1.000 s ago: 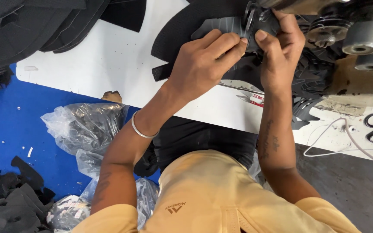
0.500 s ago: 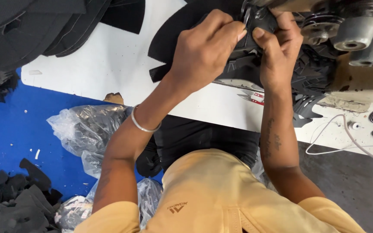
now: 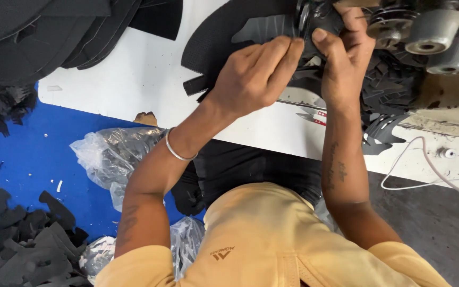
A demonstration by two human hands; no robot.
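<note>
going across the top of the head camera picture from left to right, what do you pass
Stack of black fabric pieces → bare white tabletop → left hand → right hand → grey cylindrical sewing-machine rollers.

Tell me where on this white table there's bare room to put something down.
The widest bare patch of the white table lies between the stacked dark pieces and the black fabric piece under the left hand. A narrower strip runs along the near edge below both hands. It is crowded around the right hand, sewing machine and black scraps.
</note>
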